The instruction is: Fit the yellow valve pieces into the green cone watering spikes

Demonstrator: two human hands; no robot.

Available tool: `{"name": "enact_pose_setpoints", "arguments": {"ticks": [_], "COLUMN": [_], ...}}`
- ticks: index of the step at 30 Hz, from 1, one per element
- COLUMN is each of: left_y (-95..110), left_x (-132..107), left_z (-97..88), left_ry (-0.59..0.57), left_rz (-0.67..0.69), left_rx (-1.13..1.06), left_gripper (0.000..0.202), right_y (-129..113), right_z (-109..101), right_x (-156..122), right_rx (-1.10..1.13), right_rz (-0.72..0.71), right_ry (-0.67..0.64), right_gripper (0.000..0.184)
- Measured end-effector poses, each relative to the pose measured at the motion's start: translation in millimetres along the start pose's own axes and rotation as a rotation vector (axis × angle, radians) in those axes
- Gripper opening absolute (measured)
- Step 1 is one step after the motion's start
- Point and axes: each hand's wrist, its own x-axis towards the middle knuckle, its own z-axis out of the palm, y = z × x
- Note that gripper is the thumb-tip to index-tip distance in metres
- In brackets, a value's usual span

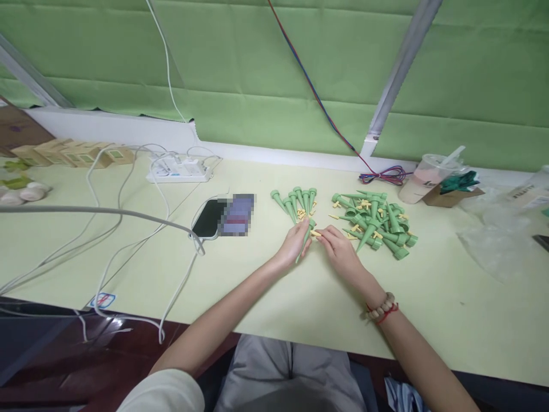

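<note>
My left hand is closed round a green plastic cone spike, its tip pointing toward me. My right hand pinches a small yellow piece right at the cone's wide end. Just beyond the hands lies a neat row of green cones with a few small yellow pieces beside them. To the right of that sits a loose heap of green cones and yellow pieces. A bead bracelet is on my right wrist.
A phone lies left of the hands, with white cables and a power strip beyond it. Small cardboard boxes line the far left. A lidded drink cup and clear plastic bags sit at right.
</note>
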Motion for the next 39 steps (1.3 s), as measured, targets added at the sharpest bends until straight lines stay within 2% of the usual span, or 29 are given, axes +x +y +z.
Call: {"name": "enact_pose_setpoints", "arguments": {"ticks": [6,11,17,19,24,26,28,32,35,39], "left_y": [-15,-6,6,8,7,5,4,0,-2,-3], "left_x": [3,1,-2,-2,-3,-3,-1,5,7,5], "left_z": [2.4,-4.1,-13.7,-16.0,-19.3,-19.4,-18.7,-14.9,-11.5,-8.0], "left_ry": [0.066,0.116,0.092,0.063,0.05,0.058,0.085,0.147,0.116,0.054], "left_rz": [0.186,0.25,0.254,0.287,0.439,0.462,0.427,0.282,0.213,0.203], "left_rx": [0.131,0.407,0.666,0.698,0.771,0.761,0.681,0.386,0.245,0.2], "left_gripper": [0.039,0.039,0.041,0.041,0.041,0.041,0.04,0.044,0.049,0.045], "right_y": [-3,-8,-10,-10,-17,-19,-18,-10,-7,-9], "right_z": [1,-4,-3,-1,2,3,4,8,8,4], "right_x": [2,3,3,2,3,3,4,4,3,0], "right_rx": [0.139,0.205,0.326,0.503,1.315,1.441,1.349,0.858,0.662,0.378], "right_rz": [0.03,0.08,0.15,0.224,0.598,0.668,0.638,0.43,0.333,0.184], "right_ry": [0.027,0.024,-0.022,-0.073,-0.236,-0.243,-0.197,0.003,0.053,0.12], "right_gripper": [0.03,0.029,0.031,0.033,0.032,0.033,0.034,0.035,0.032,0.03]}}
